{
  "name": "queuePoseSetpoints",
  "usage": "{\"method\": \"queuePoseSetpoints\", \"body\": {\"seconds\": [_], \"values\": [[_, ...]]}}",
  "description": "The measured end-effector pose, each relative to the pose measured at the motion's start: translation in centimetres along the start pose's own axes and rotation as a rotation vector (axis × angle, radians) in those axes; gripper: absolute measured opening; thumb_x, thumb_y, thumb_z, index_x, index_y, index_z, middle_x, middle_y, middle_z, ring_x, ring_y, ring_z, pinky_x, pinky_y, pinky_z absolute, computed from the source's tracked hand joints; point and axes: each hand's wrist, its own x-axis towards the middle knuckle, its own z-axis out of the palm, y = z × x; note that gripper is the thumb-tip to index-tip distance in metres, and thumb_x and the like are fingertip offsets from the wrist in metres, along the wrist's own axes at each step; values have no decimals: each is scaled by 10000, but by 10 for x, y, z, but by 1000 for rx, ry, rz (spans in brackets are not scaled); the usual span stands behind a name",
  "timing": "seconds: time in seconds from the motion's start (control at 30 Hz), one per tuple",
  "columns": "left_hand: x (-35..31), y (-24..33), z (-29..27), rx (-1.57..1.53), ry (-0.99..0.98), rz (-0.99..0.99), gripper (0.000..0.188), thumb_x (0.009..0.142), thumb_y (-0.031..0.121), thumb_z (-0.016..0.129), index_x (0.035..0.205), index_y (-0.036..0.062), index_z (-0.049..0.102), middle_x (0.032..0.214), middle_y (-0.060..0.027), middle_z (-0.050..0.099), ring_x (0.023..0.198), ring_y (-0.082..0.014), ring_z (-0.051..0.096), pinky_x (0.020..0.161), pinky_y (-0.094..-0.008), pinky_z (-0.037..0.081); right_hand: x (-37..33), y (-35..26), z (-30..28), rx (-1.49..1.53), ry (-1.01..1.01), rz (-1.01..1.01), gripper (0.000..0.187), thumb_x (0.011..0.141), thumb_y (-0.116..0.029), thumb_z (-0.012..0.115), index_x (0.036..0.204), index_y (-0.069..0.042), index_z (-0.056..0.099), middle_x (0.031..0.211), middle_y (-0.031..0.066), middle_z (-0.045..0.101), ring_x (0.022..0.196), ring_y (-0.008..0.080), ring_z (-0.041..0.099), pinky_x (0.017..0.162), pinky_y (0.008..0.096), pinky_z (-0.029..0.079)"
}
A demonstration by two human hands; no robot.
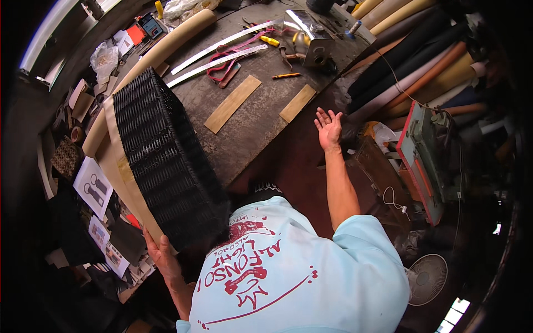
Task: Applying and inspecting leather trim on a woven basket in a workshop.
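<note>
A long black wicker basket (pixel 161 150) lies tilted over the left part of the worktable (pixel 244 150). Along its left edge runs a beige band (pixel 132 180), whose near end meets my left hand (pixel 161 256). The fingers of that hand curl at this end, thumb upward, and some are hidden behind it. My right hand (pixel 329 129) is held out in the air off the table's right edge, palm up, fingers spread, holding nothing. Nearest to it on the table is a short tan strip (pixel 298 103); a longer tan strip (pixel 233 104) lies between it and the basket.
A large beige roll (pixel 172 45) lies behind the basket. Metal rulers (pixel 222 47), a pencil (pixel 286 76) and a shiny metal box (pixel 311 39) are farther back. Rolls of material (pixel 411 72) are stacked right, above a fan (pixel 428 279). Printed sheets (pixel 92 187) lie left.
</note>
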Motion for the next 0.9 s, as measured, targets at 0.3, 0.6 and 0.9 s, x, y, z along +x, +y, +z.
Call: {"method": "queuePoseSetpoints", "body": {"seconds": [0.3,0.6,0.9], "values": [[2,4,30,57,191,182,656,920,279,552,1440,-36,308,1338,-138,494,1195,-189,512,1026,-304,389,115,6,-51,-136,374,300,991,861,-650,537,1512,-37,110,1558,208,162,1420,388,213,1134,500,222],[-18,-12,38,14,608,61,594,914,288,630,1381,-16,424,1272,-121,555,1162,-195,546,1036,-314,409,218,-3,-47,-764,286,355,989,852,-739,431,1527,-90,115,1571,159,177,1434,379,153,1139,543,102],[-13,-4,59,58,737,86,583,908,334,635,1344,-19,478,1267,-117,563,1167,-197,540,1074,-313,365,201,-65,-61,-217,58,146,831,955,-571,435,1525,-99,57,1421,187,458,1385,320,319,1120,451,189]]}}
